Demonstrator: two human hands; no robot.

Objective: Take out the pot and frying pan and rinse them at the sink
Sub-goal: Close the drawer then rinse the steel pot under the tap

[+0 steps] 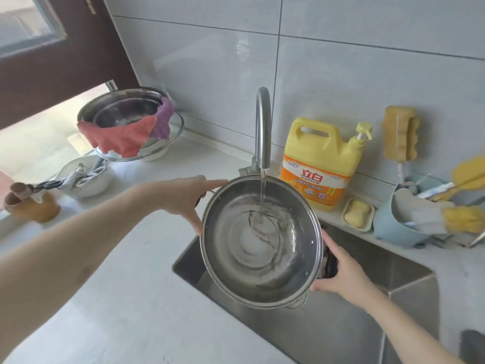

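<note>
Currently the pot (259, 240) is gripped by both hands (183, 198) (341, 271) at its handles under the tap stream (262, 190); best swirled level, then tipped.

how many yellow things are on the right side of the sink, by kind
detergent jug: 1
soap bar, in its dish: 1
sponge on the wall: 1
yellow brush heads in the blue caddy: 2 visible
total: 5

You are holding the steel pot (259, 243) over the sink (367, 298) by its side handles, left hand (191, 198) and right hand (343, 274), while water from the faucet (263, 127) is streaming into it.
</note>
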